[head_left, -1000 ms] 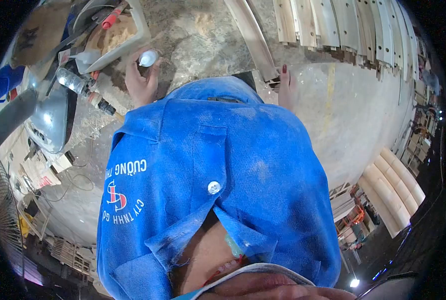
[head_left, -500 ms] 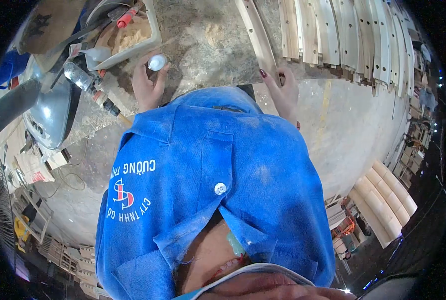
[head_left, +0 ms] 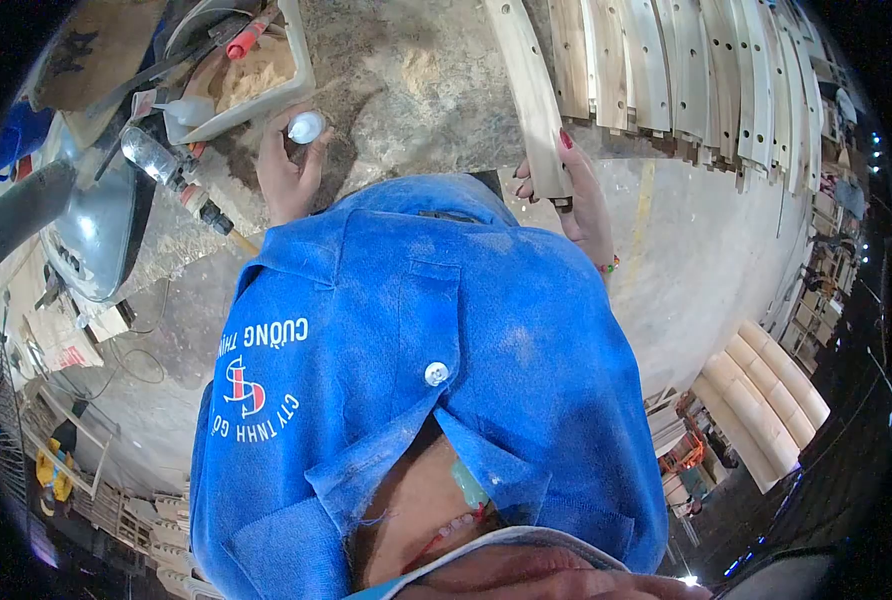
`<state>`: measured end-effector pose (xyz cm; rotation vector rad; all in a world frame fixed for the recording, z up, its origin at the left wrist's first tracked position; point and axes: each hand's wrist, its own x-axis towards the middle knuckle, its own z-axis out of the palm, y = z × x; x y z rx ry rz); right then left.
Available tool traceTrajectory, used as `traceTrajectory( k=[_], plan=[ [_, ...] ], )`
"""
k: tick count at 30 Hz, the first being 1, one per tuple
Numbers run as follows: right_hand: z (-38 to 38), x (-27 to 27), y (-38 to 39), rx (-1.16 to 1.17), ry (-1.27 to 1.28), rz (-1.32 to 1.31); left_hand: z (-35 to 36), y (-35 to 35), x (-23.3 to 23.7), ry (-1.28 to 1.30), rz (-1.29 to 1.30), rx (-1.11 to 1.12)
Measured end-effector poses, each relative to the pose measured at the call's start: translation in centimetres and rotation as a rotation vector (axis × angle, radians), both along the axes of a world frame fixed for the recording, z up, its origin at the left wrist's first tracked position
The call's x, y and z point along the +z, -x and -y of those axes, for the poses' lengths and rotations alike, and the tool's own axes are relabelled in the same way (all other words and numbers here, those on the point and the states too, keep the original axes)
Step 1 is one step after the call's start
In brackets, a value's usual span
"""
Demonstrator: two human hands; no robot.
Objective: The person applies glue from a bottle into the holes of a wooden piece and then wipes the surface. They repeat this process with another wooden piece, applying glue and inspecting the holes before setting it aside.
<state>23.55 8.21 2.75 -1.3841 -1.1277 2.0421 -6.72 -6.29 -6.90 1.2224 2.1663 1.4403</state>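
My left hand [head_left: 291,175] is closed around a small white, round-topped object [head_left: 306,127], perhaps a bottle. On the other side, my right hand [head_left: 588,205] grips the near end of a long, pale, curved wooden slat [head_left: 531,95]. Its thumb with a red nail lies at the slat's right edge, and fingertips show at the left edge. The slat has holes in it, and a small dark piece sits at its near end.
Curved slats with holes [head_left: 686,75] lie in a row at the upper right. A whitish tub [head_left: 301,70] of sawdust-like material stands upper left, near a power tool [head_left: 181,185] and a large metal hood [head_left: 96,235]. Stacked pale curved panels [head_left: 761,405] are at lower right.
My right hand has closed around the slat, whose near end has come closer to my body. My left hand has shifted slightly left with the white object.
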Motion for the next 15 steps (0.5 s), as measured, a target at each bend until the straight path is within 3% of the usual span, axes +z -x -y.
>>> traceTrajectory(
  k=[11,15],
  plan=[
    [0.0,0.0,-0.2,-0.006,0.162,-0.154,-0.2,-0.1,-0.7,-0.081,0.024,-0.007],
    [-0.4,-0.4,-1.0,0.025,0.225,-0.262,0.1,-0.1,0.0,0.027,0.046,-0.044]
  ],
)
